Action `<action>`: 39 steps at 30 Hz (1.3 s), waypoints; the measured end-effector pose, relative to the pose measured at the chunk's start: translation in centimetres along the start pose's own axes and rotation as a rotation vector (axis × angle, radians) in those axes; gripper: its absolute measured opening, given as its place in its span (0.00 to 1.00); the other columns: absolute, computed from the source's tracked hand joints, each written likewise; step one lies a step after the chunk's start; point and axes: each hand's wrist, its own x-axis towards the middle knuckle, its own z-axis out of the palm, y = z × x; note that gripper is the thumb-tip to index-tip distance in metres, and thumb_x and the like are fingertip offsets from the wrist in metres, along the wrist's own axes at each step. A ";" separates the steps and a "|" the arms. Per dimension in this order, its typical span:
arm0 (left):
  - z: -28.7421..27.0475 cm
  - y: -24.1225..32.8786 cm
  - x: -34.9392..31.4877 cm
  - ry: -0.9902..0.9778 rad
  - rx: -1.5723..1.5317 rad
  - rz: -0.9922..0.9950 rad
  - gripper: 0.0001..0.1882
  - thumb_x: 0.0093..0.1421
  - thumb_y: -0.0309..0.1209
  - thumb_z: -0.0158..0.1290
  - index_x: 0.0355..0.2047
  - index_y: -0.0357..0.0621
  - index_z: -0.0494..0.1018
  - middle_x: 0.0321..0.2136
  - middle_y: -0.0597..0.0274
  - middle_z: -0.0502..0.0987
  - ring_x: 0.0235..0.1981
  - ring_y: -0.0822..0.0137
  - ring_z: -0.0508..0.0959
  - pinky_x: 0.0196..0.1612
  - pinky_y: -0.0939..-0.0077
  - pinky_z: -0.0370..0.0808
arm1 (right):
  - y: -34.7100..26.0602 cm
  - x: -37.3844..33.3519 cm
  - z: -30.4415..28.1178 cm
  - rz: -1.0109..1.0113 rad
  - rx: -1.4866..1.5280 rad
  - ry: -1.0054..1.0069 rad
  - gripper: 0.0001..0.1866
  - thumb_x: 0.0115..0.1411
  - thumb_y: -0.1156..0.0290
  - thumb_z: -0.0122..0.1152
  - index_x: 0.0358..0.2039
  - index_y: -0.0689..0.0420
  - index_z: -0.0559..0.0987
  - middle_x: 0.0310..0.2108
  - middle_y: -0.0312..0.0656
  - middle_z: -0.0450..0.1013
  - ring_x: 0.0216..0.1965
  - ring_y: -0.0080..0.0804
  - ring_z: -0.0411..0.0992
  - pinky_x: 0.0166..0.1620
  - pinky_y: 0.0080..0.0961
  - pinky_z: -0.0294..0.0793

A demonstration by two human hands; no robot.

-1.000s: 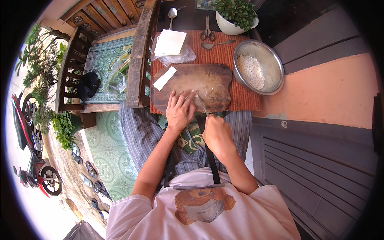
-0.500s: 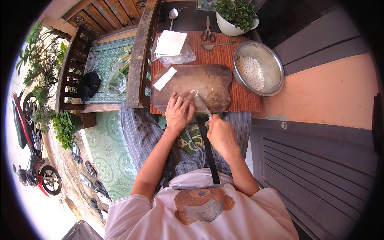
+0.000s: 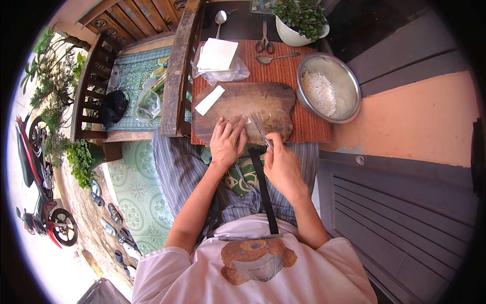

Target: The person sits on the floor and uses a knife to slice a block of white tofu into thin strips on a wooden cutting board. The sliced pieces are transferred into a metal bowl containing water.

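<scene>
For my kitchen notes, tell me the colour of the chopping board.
The chopping board is brown with darker patches, best seen in the head view.

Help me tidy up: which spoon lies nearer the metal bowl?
The spoon crosswise on the orange mat, below the scissors; the other spoon lies beyond the white sheets.

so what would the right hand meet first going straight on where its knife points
Probably the clear plastic bag, beyond the cutting board, though the left hand lies close beside the right hand's line and depth is unclear.
</scene>
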 end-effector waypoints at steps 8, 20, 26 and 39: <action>-0.1 0.0 0.0 -0.006 0.006 -0.009 0.25 0.60 0.28 0.61 0.59 0.48 0.80 0.54 0.64 0.80 0.53 0.59 0.79 0.69 0.55 0.71 | 0.1 0.0 0.4 -0.031 0.000 0.022 0.13 0.71 0.76 0.54 0.53 0.61 0.69 0.39 0.64 0.80 0.40 0.66 0.80 0.42 0.57 0.79; -0.1 0.1 0.2 -0.011 0.015 -0.018 0.25 0.59 0.28 0.61 0.59 0.49 0.80 0.54 0.65 0.80 0.52 0.59 0.79 0.69 0.55 0.71 | -0.8 0.6 0.3 -0.051 -0.047 0.057 0.08 0.68 0.77 0.58 0.46 0.64 0.75 0.36 0.63 0.80 0.38 0.66 0.81 0.41 0.56 0.80; 0.0 0.1 0.1 -0.011 0.013 -0.019 0.26 0.58 0.28 0.61 0.59 0.49 0.81 0.54 0.65 0.80 0.52 0.60 0.79 0.69 0.54 0.71 | -2.5 1.5 -0.6 0.018 -0.074 0.017 0.06 0.68 0.77 0.57 0.42 0.66 0.78 0.33 0.65 0.80 0.39 0.67 0.80 0.41 0.56 0.78; 0.4 0.0 -0.1 -0.020 0.024 -0.026 0.26 0.58 0.28 0.61 0.59 0.49 0.80 0.55 0.65 0.80 0.53 0.59 0.78 0.70 0.51 0.69 | -4.8 3.0 -2.2 -0.009 -0.136 -0.058 0.05 0.59 0.83 0.58 0.36 0.69 0.78 0.32 0.71 0.78 0.39 0.71 0.80 0.43 0.57 0.82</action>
